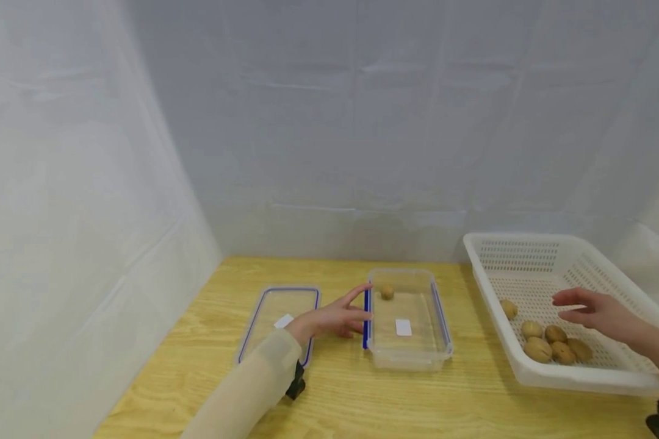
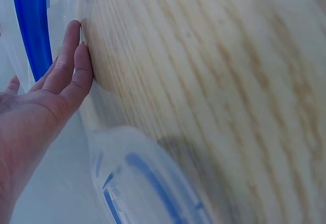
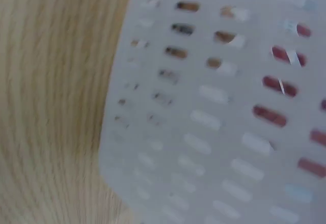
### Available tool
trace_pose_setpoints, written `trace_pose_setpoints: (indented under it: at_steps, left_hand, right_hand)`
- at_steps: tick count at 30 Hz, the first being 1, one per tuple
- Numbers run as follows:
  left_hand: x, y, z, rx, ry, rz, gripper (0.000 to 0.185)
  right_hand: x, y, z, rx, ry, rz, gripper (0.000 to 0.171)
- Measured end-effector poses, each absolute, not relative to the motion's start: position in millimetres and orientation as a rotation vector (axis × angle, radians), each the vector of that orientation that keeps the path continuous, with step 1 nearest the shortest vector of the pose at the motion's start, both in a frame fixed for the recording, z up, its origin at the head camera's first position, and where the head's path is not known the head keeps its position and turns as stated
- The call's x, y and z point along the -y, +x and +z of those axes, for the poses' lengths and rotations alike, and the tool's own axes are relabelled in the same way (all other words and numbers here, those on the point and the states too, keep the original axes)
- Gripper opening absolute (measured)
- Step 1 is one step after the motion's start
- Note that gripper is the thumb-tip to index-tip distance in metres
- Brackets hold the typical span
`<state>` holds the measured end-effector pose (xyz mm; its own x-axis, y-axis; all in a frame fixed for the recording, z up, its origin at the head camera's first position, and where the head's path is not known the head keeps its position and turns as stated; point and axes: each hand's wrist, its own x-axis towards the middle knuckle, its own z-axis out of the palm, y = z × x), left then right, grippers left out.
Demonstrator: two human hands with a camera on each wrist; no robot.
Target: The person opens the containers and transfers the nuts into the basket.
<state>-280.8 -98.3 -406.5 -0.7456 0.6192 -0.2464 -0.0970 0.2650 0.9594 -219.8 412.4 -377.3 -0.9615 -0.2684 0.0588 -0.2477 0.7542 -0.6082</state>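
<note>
My left hand [image 1: 337, 317] rests at the left wall of a clear plastic food container [image 1: 412, 311], its fingers extended along the blue clip [image 1: 365, 332]. In the left wrist view those fingers [image 2: 63, 71] stretch over the tabletop near the same blue strip. One walnut [image 1: 387, 292] lies in the container's far left corner, with a white label [image 1: 403, 327] showing nearer the front. On the right, my right hand [image 1: 595, 314] hovers over a white slotted basket [image 1: 494, 326], fingers loosely bent and holding nothing. Several walnuts [image 1: 538, 350] lie in the basket's near left part.
A clear lid [image 1: 274, 305] with a blue seal lies left of the container, partly behind my left forearm. All stand on a wood-grain table [image 1: 335, 390]. White sheeting [image 1: 329, 152] hangs behind and at both sides. The basket's slotted wall [image 3: 214, 117] fills much of the right wrist view.
</note>
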Motion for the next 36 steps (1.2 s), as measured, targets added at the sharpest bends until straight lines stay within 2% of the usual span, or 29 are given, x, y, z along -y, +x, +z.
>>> trace_pose_setpoints:
  at_steps: [6, 18, 27, 36]
  left_hand:
    - [97.7, -278.7, -405.2, -1.938, 0.464, 1.526, 0.074]
    - [96.3, -278.8, -402.5, -1.929, 0.459, 1.527, 0.074]
    - [95.9, -279.2, -403.1, -1.933, 0.468, 1.52, 0.074]
    - [98.2, -280.0, -402.8, -1.923, 0.469, 1.521, 0.075]
  right_hand:
    - [-396.0, -213.8, -363.8, -2.952, -0.418, -1.096, 0.042]
    - [-337.4, -203.5, -334.7, -2.897, -0.678, -1.393, 0.033]
    - [-287.1, -202.7, -323.8, -2.871, -0.679, -1.469, 0.041]
    - [-234.8, -202.0, -317.5, -2.813, -0.519, -1.573, 0.047]
